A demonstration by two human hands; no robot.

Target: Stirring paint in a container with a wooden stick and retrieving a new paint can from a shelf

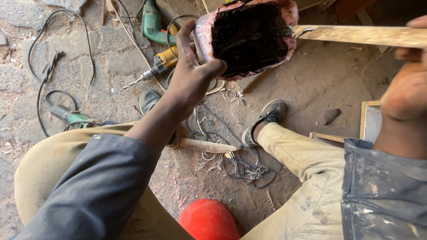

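The left hand [192, 75] grips a pink, dark-lined container [249, 38] by its rim: the thumb hooks over the near edge into the black interior and the fingers wrap the outer wall on the far side, so the hand is closed firmly on it. The container is held up above the ground, tipped so its open mouth faces the camera, and its inside looks coated black. The right hand [407, 75] is at the right edge, fingers closed around a long wooden strip [360, 35] that runs level from that hand toward the container, its far end touching the container's right rim. Only part of this hand shows, but the strip sits clamped between thumb and fingers.

Both arms wear dusty dark-blue sleeves, and the person's legs in tan trousers spread to either side, with two worn shoes on the dirt floor. Beyond the left hand lie a green power drill [152, 22] and a yellow drill [162, 62] with a twist bit, among black cables. Another green tool [71, 116] lies by the left knee. A tangle of wire [242, 166] and a pale wooden handle [207, 145] lie between the legs, and a red rounded object [208, 220] sits at the bottom edge.
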